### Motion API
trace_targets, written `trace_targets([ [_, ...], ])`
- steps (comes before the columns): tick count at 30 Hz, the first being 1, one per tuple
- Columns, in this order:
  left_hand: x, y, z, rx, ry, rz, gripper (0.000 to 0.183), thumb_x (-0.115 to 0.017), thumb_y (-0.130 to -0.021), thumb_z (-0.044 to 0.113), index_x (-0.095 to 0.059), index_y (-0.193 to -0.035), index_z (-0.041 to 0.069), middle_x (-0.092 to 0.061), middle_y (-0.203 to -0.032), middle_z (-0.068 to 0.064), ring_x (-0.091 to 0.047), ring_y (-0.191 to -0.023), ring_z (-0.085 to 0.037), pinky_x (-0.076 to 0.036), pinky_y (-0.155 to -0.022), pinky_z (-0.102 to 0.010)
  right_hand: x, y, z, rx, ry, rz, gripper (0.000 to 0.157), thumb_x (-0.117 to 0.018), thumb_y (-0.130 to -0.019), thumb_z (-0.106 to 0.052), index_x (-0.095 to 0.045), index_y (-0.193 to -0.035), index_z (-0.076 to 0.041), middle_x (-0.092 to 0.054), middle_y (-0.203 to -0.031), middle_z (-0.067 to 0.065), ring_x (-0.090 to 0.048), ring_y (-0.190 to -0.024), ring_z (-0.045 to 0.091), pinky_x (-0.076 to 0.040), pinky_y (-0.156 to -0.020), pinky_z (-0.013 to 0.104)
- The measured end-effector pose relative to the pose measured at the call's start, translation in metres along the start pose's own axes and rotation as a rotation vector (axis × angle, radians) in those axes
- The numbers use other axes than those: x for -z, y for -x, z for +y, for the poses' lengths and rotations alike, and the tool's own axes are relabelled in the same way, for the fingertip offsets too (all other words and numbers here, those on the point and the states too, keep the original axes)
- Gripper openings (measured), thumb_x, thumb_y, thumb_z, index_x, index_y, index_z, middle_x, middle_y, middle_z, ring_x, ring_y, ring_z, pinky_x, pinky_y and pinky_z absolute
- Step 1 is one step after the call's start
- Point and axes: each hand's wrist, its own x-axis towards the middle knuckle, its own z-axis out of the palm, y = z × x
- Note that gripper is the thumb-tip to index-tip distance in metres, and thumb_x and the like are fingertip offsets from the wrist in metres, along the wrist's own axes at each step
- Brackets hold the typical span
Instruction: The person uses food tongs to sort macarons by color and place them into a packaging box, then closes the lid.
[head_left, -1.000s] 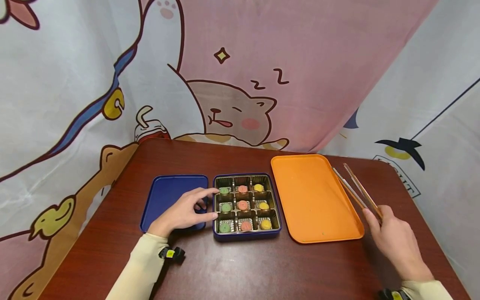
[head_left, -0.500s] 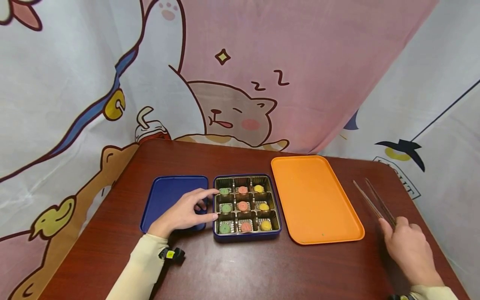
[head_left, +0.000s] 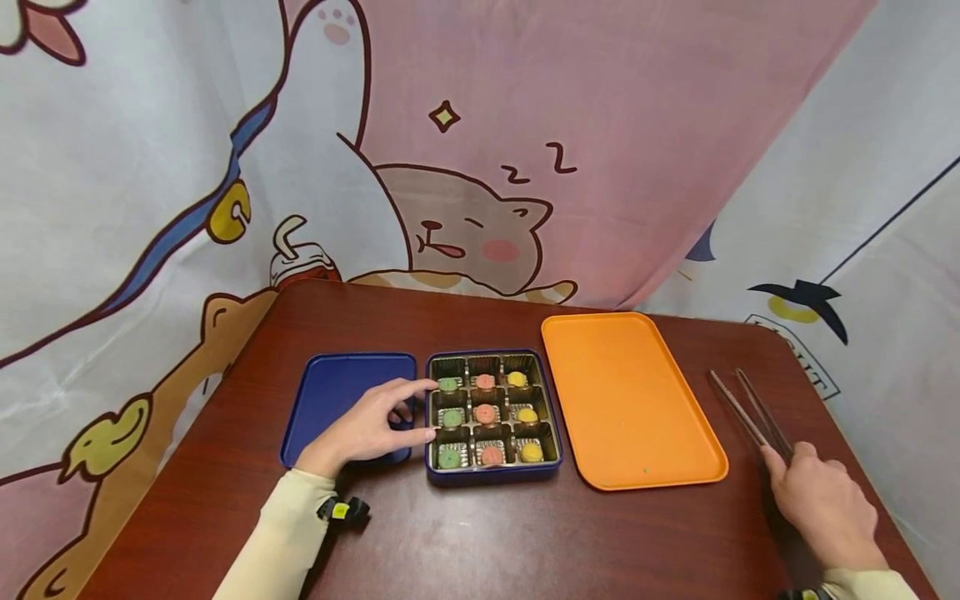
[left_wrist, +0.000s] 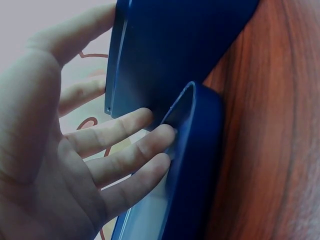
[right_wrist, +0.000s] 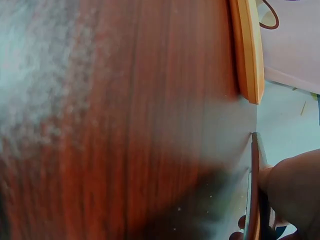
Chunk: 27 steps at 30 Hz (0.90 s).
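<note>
A blue tin box (head_left: 495,477) holds a divided insert with green, pink and yellow sweets in its compartments. My left hand (head_left: 367,423) reaches across the blue lid (head_left: 330,383), thumb and index finger spread against the box's left side. In the left wrist view, the other fingers extend loosely over the lid (left_wrist: 202,150), beside the box wall (left_wrist: 170,45). Right of the orange tray (head_left: 633,400), my right hand (head_left: 825,504) grips a pair of metal tongs (head_left: 750,412), their arms apart and pointing away from me. The right wrist view shows the tongs (right_wrist: 255,185) edge-on.
Box, lid and tray stand side by side on a dark red-brown wooden table (head_left: 480,542). A small green speck lies on the tray near its front edge. A cartoon-printed curtain (head_left: 600,100) hangs behind the table and along its sides.
My right hand has drawn the tongs to the right and toward me, away from the orange tray's edge. The left hand, box and lid have stayed in place.
</note>
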Motion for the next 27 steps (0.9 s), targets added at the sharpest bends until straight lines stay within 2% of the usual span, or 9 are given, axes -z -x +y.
trace_targets([
  [6, -0.0008, 0.0005, -0.0003, 0.001, 0.002, 0.003, 0.072, -0.082, -0.091, 0.047, -0.055, -0.153, 0.023, -0.062, -0.130, 0.000, -0.068, -0.096, -0.014, -0.058, -0.087, -0.040, -0.0026, -0.0005, 0.0001, -0.001, 0.020, -0.033, 0.068, -0.047, -0.109, -0.053, -0.042, -0.120, 0.014, -0.052, -0.093, 0.036, -0.059, -0.081, 0.047, -0.052, -0.065, 0.057],
  [12, 0.0000, 0.0002, 0.0005, -0.001, 0.006, 0.006, 0.072, -0.081, -0.091, 0.049, -0.056, -0.153, 0.023, -0.063, -0.129, 0.000, -0.068, -0.096, -0.014, -0.057, -0.086, -0.040, -0.0034, 0.0005, -0.0009, 0.006, 0.008, -0.024, 0.067, -0.049, -0.108, -0.053, -0.045, -0.112, 0.013, -0.050, -0.089, 0.035, -0.058, -0.078, 0.048, -0.052, -0.063, 0.056],
  [21, 0.0003, -0.0003, 0.0008, -0.004, 0.009, 0.004, 0.072, -0.081, -0.091, 0.049, -0.055, -0.153, 0.024, -0.062, -0.129, 0.000, -0.068, -0.097, -0.016, -0.058, -0.087, -0.041, -0.0022, -0.0011, -0.0005, -0.011, 0.022, -0.027, 0.070, -0.047, -0.109, -0.052, -0.043, -0.112, 0.018, -0.049, -0.092, 0.038, -0.059, -0.082, 0.051, -0.052, -0.065, 0.058],
  [27, -0.0002, 0.0001, -0.0005, -0.009, 0.004, 0.006, 0.072, -0.081, -0.091, 0.049, -0.055, -0.153, 0.024, -0.062, -0.129, 0.000, -0.069, -0.097, -0.015, -0.058, -0.086, -0.040, 0.0001, -0.0017, -0.0016, 0.016, 0.009, 0.036, 0.070, -0.049, -0.108, -0.049, -0.039, -0.116, 0.019, -0.045, -0.100, 0.042, -0.055, -0.091, 0.055, -0.052, -0.068, 0.062],
])
